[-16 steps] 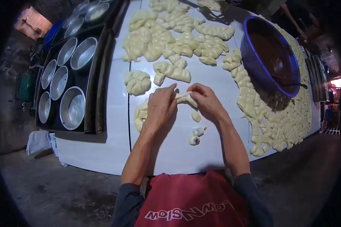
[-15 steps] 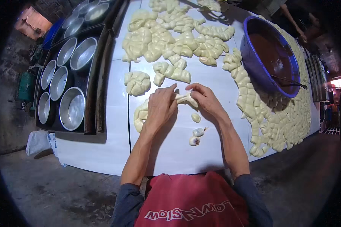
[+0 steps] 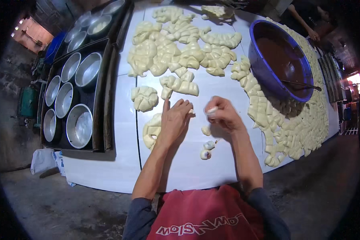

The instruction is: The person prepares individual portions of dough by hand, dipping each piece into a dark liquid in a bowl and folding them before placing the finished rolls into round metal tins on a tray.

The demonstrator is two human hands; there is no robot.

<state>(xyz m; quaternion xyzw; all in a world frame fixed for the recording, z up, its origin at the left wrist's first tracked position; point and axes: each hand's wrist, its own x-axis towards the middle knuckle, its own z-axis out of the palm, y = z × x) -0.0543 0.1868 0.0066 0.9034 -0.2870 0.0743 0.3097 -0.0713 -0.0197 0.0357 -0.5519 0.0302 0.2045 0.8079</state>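
Pale yellow dough lies on the white table, partly hidden by my left hand. That hand's fingers are closed on the dough, and a short end pokes out beside the fingertips. Lifted a little to the right, my right hand pinches a small pale dough piece. Below it sit a small lump of dough, a small whitish cylinder and a small round piece with a dark spot. Just beyond my left hand are a round dough lump and a cut dough slab.
Round metal pans stand in dark trays at the left. A purple basin of brown liquid, with a long-handled utensil, stands at the right by many dough pieces. More dough covers the far table. Another person's arm shows far right.
The strand of dough stretched between my hands has parted. My right hand has drawn away to the right with a small piece, while my left stays on the dough. The view has shifted slightly.
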